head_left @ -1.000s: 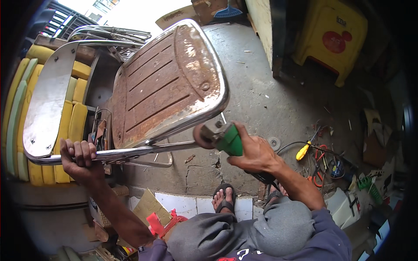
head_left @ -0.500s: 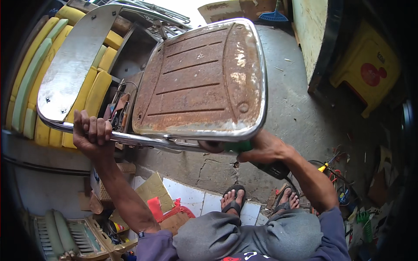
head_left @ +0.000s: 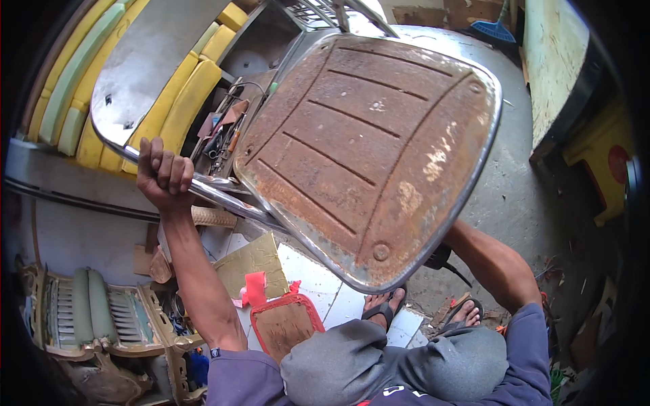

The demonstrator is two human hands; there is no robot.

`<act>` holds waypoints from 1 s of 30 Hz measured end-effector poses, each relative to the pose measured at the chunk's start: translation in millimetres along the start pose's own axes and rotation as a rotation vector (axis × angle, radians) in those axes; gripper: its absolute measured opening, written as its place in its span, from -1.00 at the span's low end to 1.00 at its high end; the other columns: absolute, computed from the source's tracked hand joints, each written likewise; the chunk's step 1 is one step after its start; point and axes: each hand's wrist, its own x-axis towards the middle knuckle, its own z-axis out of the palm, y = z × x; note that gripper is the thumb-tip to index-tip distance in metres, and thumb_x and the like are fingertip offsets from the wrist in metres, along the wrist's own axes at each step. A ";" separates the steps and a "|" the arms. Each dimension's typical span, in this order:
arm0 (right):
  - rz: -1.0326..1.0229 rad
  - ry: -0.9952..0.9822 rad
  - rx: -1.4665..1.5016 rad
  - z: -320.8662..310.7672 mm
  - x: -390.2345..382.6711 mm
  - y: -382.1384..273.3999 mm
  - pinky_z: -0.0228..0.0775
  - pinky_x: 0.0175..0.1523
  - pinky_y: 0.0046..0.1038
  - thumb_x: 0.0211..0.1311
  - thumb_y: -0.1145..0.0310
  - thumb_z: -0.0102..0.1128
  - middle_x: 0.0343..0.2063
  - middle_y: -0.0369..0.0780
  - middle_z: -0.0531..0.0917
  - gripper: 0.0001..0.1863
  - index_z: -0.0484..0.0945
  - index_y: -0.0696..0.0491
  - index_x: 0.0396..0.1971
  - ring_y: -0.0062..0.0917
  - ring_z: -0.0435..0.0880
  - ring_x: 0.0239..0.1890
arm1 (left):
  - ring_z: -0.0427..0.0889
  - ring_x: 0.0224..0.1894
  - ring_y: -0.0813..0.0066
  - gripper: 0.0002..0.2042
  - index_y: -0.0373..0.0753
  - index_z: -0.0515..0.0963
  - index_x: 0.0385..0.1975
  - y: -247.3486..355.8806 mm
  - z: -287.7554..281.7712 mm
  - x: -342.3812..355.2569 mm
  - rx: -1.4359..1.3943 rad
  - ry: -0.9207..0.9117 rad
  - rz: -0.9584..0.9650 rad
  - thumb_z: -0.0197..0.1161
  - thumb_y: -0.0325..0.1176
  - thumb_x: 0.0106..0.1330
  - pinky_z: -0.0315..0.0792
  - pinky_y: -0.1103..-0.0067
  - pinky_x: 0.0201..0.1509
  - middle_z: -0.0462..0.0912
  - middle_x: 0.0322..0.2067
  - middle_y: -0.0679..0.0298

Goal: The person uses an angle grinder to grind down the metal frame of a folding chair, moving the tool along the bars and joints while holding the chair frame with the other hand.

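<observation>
Cushions, yellow and pale green, stack up at far left, behind the shiny back panel of the chair. Next along, I see the left hand, fingers wrapped tight around the metal tube of the frame. Centre stage now: the chair itself, its rusty seat tilted between the two arms. Past its lower right edge pokes the dark end of a tool, cord hanging off it. Then comes the right forearm, reaching in behind the seat; the right hand is hidden, so I can't tell what its fingers do. My call from this end: one hand steadies the frame while the other works underneath. The next move calls for a firm left grip, a steady tilt, and that tool held clear of cord and feet.
</observation>
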 end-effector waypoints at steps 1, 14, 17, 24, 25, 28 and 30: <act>0.015 0.006 -0.014 -2.2 -0.6 -1.2 0.52 0.07 -0.22 0.15 0.15 0.34 -0.11 -0.02 0.74 -0.56 0.70 0.09 -0.03 -0.22 0.71 -0.05 | 0.03 -0.88 0.68 -0.60 -0.07 0.22 -0.51 -3.2 -1.5 0.4 -0.020 -0.009 -0.001 -0.25 -0.14 0.68 0.18 0.65 -0.73 0.07 -0.86 0.51; 0.236 0.110 -0.171 6.4 -76.5 -21.2 0.53 0.02 -0.19 0.16 0.17 0.33 -0.08 -0.01 0.73 -0.58 0.69 0.09 -0.04 -0.20 0.72 -0.08 | 0.01 -0.89 0.69 -0.62 -0.09 0.26 -0.51 -7.9 1.3 1.4 -0.023 0.123 0.063 -0.17 -0.15 0.67 0.17 0.65 -0.81 0.05 -0.86 0.53; 0.307 0.132 -0.164 15.9 -99.7 -21.8 0.54 0.01 -0.18 0.16 0.18 0.33 -0.07 -0.01 0.73 -0.59 0.69 0.08 -0.04 -0.19 0.72 -0.09 | 0.00 -0.89 0.69 -0.62 -0.09 0.26 -0.50 -6.7 0.3 -2.9 0.003 0.153 0.063 -0.16 -0.15 0.67 0.16 0.65 -0.81 0.05 -0.86 0.53; 0.272 0.156 -0.183 17.6 -97.8 -19.0 0.55 -0.02 -0.17 0.17 0.19 0.32 -0.06 -0.01 0.72 -0.60 0.68 0.08 -0.04 -0.18 0.73 -0.11 | -0.01 -0.89 0.70 -0.63 -0.08 0.26 -0.50 -9.9 -0.3 1.7 -0.039 0.130 0.073 -0.16 -0.16 0.66 0.16 0.66 -0.82 0.04 -0.85 0.53; 0.250 0.166 -0.193 13.9 -95.5 -19.5 0.55 -0.02 -0.17 0.17 0.19 0.32 -0.06 -0.01 0.72 -0.60 0.68 0.08 -0.04 -0.18 0.73 -0.11 | -0.01 -0.89 0.70 -0.63 -0.08 0.26 -0.50 -11.9 0.0 8.7 -0.056 0.107 0.072 -0.16 -0.16 0.66 0.16 0.66 -0.81 0.03 -0.85 0.53; 0.153 0.122 -0.158 25.8 -72.3 -2.9 0.55 -0.03 -0.16 0.17 0.20 0.32 -0.05 -0.01 0.72 -0.60 0.68 0.08 -0.04 -0.17 0.73 -0.12 | -0.01 -0.88 0.69 -0.63 -0.08 0.26 -0.50 -6.3 0.2 -4.3 -0.013 0.139 0.062 -0.16 -0.16 0.67 0.17 0.66 -0.80 0.03 -0.85 0.53; 0.110 0.126 -0.173 22.9 -67.9 -1.5 0.55 -0.04 -0.16 0.17 0.20 0.32 -0.05 -0.01 0.72 -0.60 0.68 0.08 -0.04 -0.17 0.73 -0.12 | 0.00 -0.87 0.69 -0.63 -0.09 0.27 -0.50 -5.9 2.7 1.1 -0.023 0.126 0.069 -0.17 -0.16 0.67 0.18 0.65 -0.78 0.04 -0.84 0.53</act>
